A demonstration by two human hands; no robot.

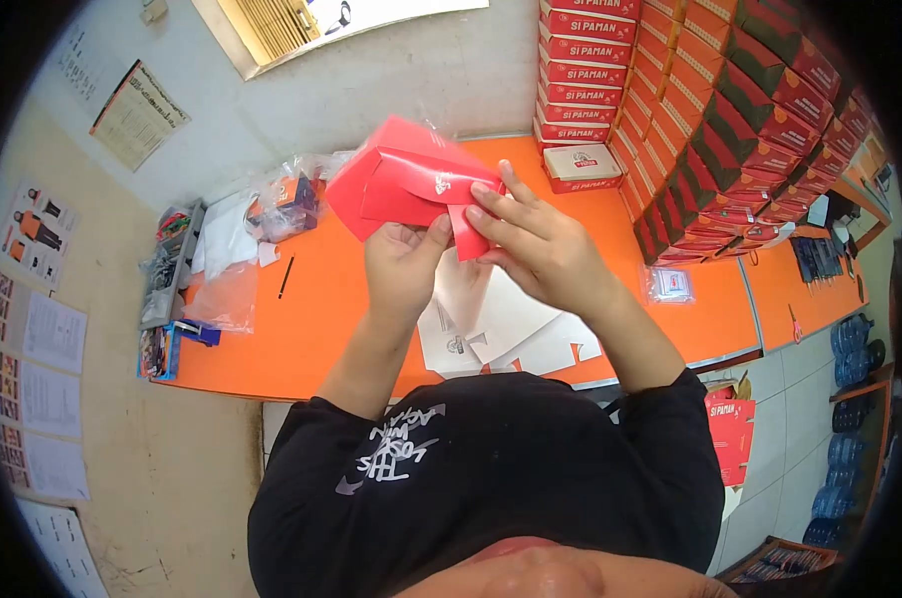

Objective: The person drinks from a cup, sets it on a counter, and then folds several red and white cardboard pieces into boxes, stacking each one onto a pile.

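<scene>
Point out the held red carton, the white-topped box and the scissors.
Held red carton (389, 189): head view, on a red side panel.
White-topped box (571, 163): head view, on its top.
Scissors (796, 331): head view, on the handles.

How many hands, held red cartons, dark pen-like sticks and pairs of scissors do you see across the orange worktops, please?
Hands: 2 (left hand, right hand)
Held red carton: 1
Dark pen-like stick: 1
Pair of scissors: 1
Total: 5
</scene>
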